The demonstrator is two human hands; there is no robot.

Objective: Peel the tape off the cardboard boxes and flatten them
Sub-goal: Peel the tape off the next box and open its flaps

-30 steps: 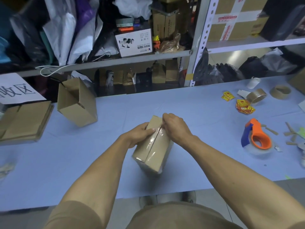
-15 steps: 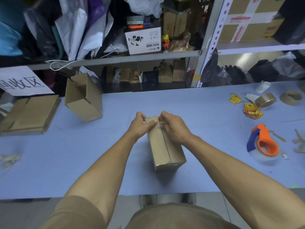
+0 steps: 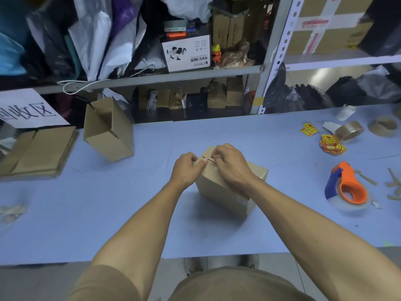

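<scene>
A small brown cardboard box (image 3: 219,192) stands on the blue table (image 3: 86,203) in front of me, its taped seam facing up and away. My left hand (image 3: 186,168) grips the box's far left top corner, thumb on the top face. My right hand (image 3: 230,166) lies over the top, its fingertips curled at the seam near the far edge, pinching at the clear tape there. The tape itself is barely visible under my fingers. A second box (image 3: 108,131) stands open at the far left.
A stack of flattened cardboard (image 3: 36,151) lies at the left edge. An orange and blue tape dispenser (image 3: 347,187), tape rolls (image 3: 349,131), yellow stickers (image 3: 329,144) and cardboard scraps sit on the right. Cluttered shelves (image 3: 152,77) rise behind the table.
The box was turned from a tilted hold to standing on the table, with its seam rotated. Both hands shifted to its far top edge.
</scene>
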